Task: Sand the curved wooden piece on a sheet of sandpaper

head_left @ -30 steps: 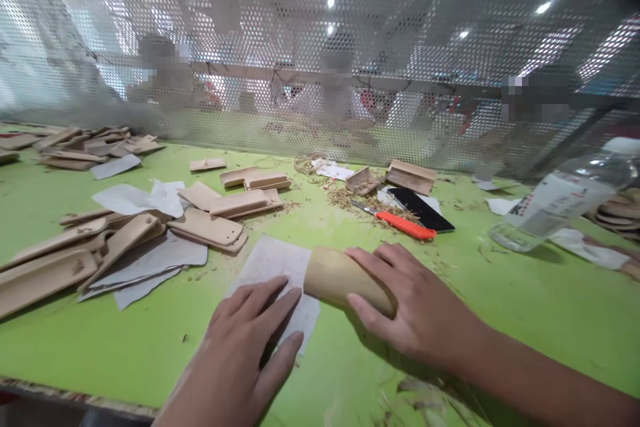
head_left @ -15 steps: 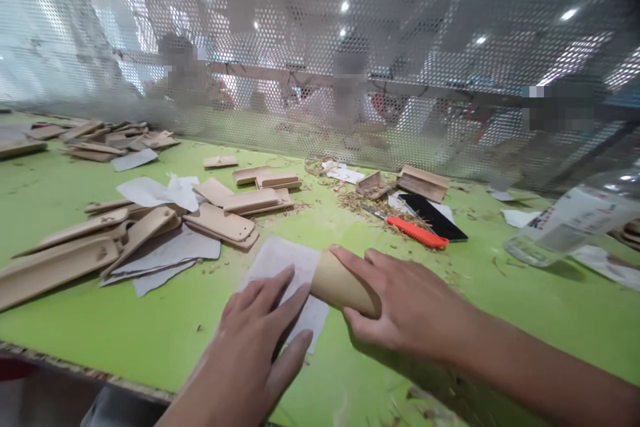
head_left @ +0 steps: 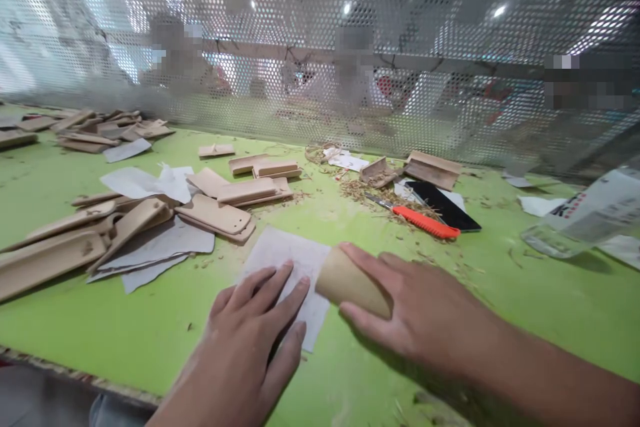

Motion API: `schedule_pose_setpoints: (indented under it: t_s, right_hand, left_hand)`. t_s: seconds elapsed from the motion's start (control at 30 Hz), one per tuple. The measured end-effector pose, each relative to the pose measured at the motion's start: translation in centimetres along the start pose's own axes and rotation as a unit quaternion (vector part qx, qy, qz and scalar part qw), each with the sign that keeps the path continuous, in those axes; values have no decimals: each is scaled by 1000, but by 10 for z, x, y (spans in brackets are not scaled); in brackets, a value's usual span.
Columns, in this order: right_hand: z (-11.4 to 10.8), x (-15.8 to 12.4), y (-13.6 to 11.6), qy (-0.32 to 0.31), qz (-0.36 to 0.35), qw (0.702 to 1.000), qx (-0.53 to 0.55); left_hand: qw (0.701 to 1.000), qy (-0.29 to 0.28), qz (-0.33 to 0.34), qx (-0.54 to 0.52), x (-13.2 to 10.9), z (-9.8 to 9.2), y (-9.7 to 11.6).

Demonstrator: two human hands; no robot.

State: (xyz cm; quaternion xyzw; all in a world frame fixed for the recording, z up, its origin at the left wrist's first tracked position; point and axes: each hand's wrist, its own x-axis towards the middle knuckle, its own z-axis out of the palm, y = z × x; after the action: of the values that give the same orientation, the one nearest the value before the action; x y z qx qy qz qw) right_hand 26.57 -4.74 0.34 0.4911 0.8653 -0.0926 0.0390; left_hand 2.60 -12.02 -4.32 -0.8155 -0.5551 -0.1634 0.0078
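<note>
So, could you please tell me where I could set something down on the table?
Mostly bare: between the left hand, wooden pieces and near table edge; also between right forearm and bottle. Crowded: around the orange knife, with shavings and a black slab beside it.

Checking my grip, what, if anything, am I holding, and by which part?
Your right hand holds the pale tan, curved wooden-looking piece by its right end. Your left hand lies open on a white paper sheet, gripping nothing.

Curved tan piece overlaps pale sheet's edge

The tan piece (head_left: 350,282), smooth and rounded on top, slants from ten o'clock to four, its far-right end hidden. It lies at three o'clock of the pale sheet (head_left: 305,255), which is thin, flat and partly covered.
</note>
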Motion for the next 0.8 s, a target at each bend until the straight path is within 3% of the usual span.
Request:
schedule_pose_setpoints:
  t_s: [0.17, 0.27, 0.4, 0.47, 0.8]
  right_hand:
    - [0, 0, 3, -15, -39, 999, 22]
    - [2, 0, 6, 17, -12, 1000, 1]
    - [5, -1, 8, 28, -58, 998, 7]
    - [5, -1, 8, 42, -40, 998, -6]
    - [2, -2, 8, -10, -50, 999, -5]
  left_hand:
    - [1000, -3, 6, 9, -1, 1, 0]
    - [1000, -6, 2, 13, 0, 2, 0]
    - [1000, -2, 1, 13, 1, 3, 0]
    - [1000, 3, 1, 15, 1, 3, 0]
    - [1000, -9, -7, 19, 2, 2, 2]
